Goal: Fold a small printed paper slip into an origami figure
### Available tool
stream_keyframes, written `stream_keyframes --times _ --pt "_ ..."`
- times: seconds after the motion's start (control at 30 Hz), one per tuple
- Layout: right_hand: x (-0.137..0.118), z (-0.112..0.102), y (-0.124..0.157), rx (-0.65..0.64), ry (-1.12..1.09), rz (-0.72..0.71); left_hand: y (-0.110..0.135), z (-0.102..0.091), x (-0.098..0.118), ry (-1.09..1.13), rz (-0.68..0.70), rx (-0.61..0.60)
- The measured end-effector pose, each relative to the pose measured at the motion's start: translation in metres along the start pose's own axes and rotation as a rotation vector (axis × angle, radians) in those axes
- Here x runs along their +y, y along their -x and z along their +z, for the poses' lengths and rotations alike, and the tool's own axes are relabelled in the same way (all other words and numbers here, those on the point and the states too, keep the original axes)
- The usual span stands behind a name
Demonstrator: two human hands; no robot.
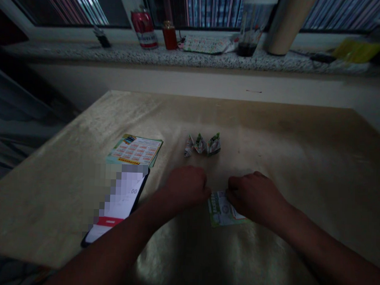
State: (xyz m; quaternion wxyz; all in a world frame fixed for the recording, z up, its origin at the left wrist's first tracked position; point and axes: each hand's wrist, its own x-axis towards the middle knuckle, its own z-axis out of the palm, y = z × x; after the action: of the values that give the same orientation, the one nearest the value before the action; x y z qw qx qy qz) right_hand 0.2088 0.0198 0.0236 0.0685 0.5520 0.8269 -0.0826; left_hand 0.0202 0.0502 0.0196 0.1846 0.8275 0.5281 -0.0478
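A green printed sheet of paper (pixel 222 209) lies on the table below my hands. My left hand (pixel 190 185) is closed, with its fingertips at the sheet's upper left corner. Curled over the sheet's upper right side is my right hand (pixel 253 196), its fingers pinching or pressing the paper and covering part of it. Just beyond my hands stand three small folded paper pieces (pixel 213 145) in a row. To the left is a stack of printed sheets (pixel 136 150), green-edged with a calendar-like grid.
A lit phone (pixel 114 210), partly blurred, lies beside my left forearm on the table (pixel 286 137). Along the speckled window sill (pixel 118 54) stand a red can (pixel 144 30), a small red bottle (pixel 170 36), a clear cup with dark liquid (pixel 247 47) and a tan cylinder (pixel 286 25).
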Motion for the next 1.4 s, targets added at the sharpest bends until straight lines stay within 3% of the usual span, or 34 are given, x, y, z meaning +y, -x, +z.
stream_keyframes --times 0.3,0.63,0.73,0.83,0.93,1.07,1.13,1.27,1.33,1.4 --pt "0.004 0.002 -0.008 -0.004 -0.017 0.025 0.013 0.019 0.021 0.092 0.205 0.047" --pt "0.058 -0.001 0.019 -0.021 -0.16 0.104 0.015 0.022 0.017 0.101 0.255 0.062" --pt "0.054 0.008 0.029 0.07 -0.302 0.055 0.017 0.023 0.018 0.057 0.299 0.108" --pt "0.042 0.024 0.034 0.229 -0.294 -0.108 0.017 0.024 0.018 0.03 0.342 0.158" --pt "0.034 0.037 0.034 0.303 -0.34 -0.163 0.015 0.025 0.017 0.082 0.346 0.169" --pt "0.031 0.038 0.03 0.299 -0.532 -0.202 0.013 0.022 0.015 0.245 0.295 0.091" --pt "0.029 0.036 0.029 0.294 -0.692 -0.129 0.012 0.019 0.013 0.374 0.268 0.032" --pt "0.025 0.035 0.028 0.44 -1.153 0.091 0.008 0.014 0.008 0.894 0.08 -0.019" --pt "0.025 0.037 0.03 0.497 -1.314 0.101 0.006 0.016 0.007 1.163 -0.048 0.009" --pt "0.028 0.038 0.033 0.513 -1.341 0.056 0.005 0.019 0.005 1.357 -0.148 0.036"
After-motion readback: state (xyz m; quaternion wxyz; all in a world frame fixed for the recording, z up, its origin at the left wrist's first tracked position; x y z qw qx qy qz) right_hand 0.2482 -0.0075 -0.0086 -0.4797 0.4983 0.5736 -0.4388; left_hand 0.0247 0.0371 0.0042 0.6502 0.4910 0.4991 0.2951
